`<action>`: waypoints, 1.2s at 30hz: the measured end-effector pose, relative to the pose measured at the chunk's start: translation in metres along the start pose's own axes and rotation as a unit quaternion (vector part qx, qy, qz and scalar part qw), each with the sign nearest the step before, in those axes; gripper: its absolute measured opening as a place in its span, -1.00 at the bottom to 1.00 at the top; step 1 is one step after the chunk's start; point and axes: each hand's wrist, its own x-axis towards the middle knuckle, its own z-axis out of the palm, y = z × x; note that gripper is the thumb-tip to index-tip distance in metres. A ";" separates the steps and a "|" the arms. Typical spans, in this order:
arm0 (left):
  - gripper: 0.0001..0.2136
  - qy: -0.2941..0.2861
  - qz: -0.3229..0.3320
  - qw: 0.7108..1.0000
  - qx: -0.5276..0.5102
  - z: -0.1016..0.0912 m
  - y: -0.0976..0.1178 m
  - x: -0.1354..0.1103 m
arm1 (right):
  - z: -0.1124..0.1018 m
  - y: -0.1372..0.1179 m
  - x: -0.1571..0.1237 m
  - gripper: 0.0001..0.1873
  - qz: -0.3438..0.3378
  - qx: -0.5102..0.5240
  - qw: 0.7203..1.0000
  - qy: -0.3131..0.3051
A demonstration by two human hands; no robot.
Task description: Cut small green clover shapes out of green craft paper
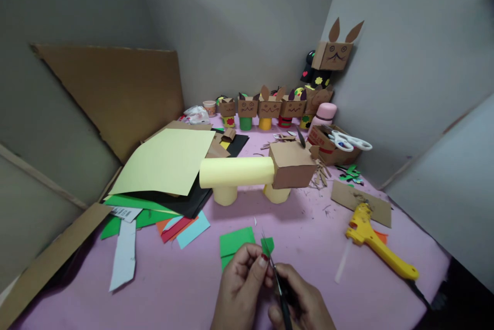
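My left hand (245,281) pinches a small piece of green paper (268,244) between thumb and fingers. In my right hand (301,296) is a pair of scissors (278,283) with black handles, its blades pointing away from me and lying at the green piece. Just beyond my left hand lies a larger green sheet (236,241), partly covered by that hand. Behind both hands stands a paper animal figure, with a pale yellow rolled body (236,171) on two short tube legs and a brown cardboard box head (292,165).
On the right a yellow hot glue gun (378,247) rests near a cardboard piece (360,204); white-handled scissors (347,140) sit in a cardboard box (328,151). Yellow paper (165,160) tops a stack at left, near coloured scraps (193,232). Several box-headed figures (270,108) line the back.
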 end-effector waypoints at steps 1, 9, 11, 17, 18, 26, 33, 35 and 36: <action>-0.76 0.001 0.002 1.000 0.001 0.000 0.001 0.000 | -0.001 -0.001 0.000 -0.59 0.001 0.004 1.000 -0.002; -0.76 -0.021 -0.003 1.000 -0.003 -0.001 0.004 0.000 | -0.010 -0.012 0.003 -0.56 0.037 0.064 0.995 -0.070; -0.76 -0.033 -0.001 0.999 -0.001 -0.002 0.003 0.000 | -0.014 -0.013 0.003 -0.58 0.046 0.078 0.992 -0.089; -0.75 -0.037 0.010 0.999 0.015 0.000 0.007 0.000 | -0.021 -0.014 0.003 -0.53 0.052 0.114 0.984 -0.127; -0.76 -0.033 0.009 0.999 0.015 0.001 0.008 0.000 | -0.021 -0.014 0.003 -0.50 0.051 0.124 0.984 -0.120; -0.75 -0.032 -0.001 0.999 0.038 0.000 0.005 0.002 | -0.016 -0.017 0.003 -0.56 0.063 0.116 0.986 -0.103; -0.74 -0.054 -0.009 0.997 0.061 -0.004 0.006 0.003 | -0.017 -0.015 0.002 -0.53 0.069 0.127 0.983 -0.117; -0.74 -0.059 -0.013 0.997 0.052 -0.004 0.008 0.003 | -0.017 -0.015 0.002 -0.49 0.057 0.129 0.983 -0.114; -0.75 -0.060 -0.013 0.997 0.047 -0.005 0.008 0.003 | -0.018 -0.015 0.002 -0.48 0.053 0.130 0.984 -0.113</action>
